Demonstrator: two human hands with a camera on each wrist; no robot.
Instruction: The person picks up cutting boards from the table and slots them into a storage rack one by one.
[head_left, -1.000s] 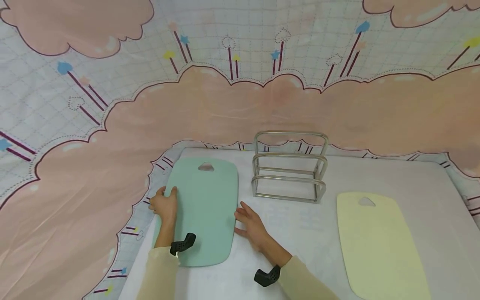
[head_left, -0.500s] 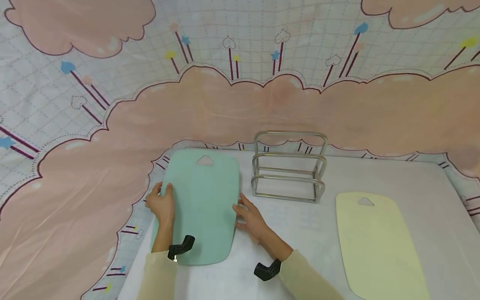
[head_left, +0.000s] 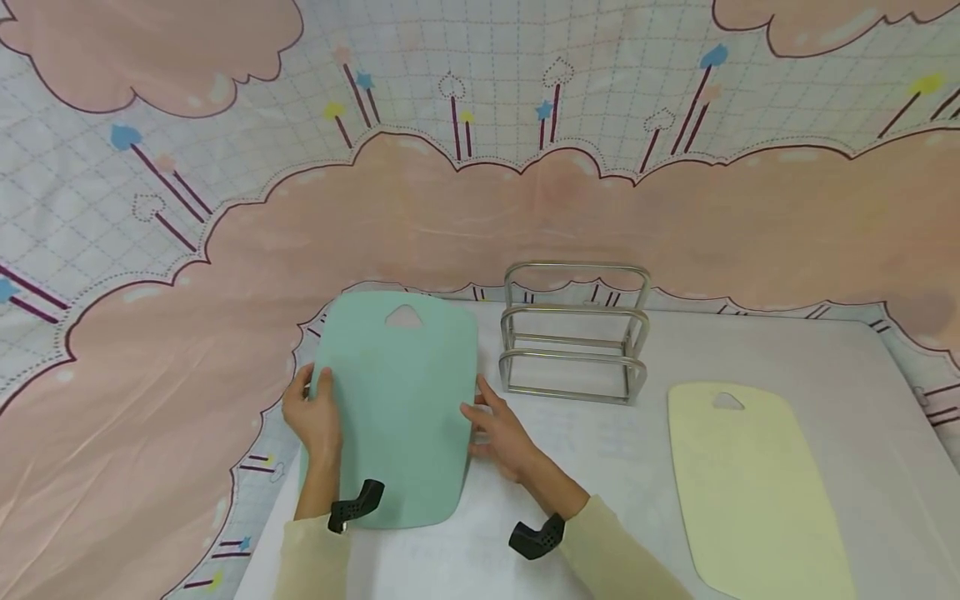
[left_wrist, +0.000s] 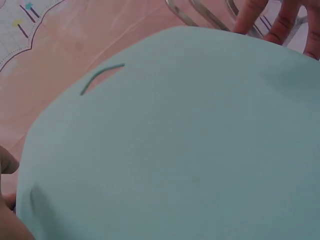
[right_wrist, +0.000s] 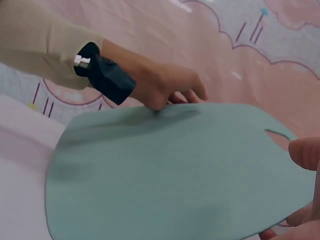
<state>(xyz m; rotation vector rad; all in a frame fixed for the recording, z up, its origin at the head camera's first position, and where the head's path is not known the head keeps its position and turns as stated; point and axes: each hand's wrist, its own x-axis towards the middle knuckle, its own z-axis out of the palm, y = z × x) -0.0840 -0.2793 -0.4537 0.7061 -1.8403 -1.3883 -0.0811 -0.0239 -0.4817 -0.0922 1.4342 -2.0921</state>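
A mint-green cutting board (head_left: 401, 408) with a rounded outline and a handle hole is held between both hands, its far end tilted up from the table. At its left edge my left hand (head_left: 315, 417) pinches the board, thumb on the top face and fingers behind the edge. On the opposite edge my right hand (head_left: 501, 433) grips it, the thumb (right_wrist: 304, 153) lying over the top face and other fingers underneath. From the left wrist view, the board (left_wrist: 175, 135) fills most of the picture and hides what lies below.
Just right of the green board stands a metal wire rack (head_left: 573, 358) with upright loops. A pale yellow cutting board (head_left: 757, 492) lies flat on the white table (head_left: 592, 475) to the right. Cloud-patterned cloth (head_left: 480, 217) hangs behind the table.
The green board's far end has risen and tilted toward the camera. Both hands have stayed at its sides, the left shifting slightly leftward. Rack and yellow board have not moved.
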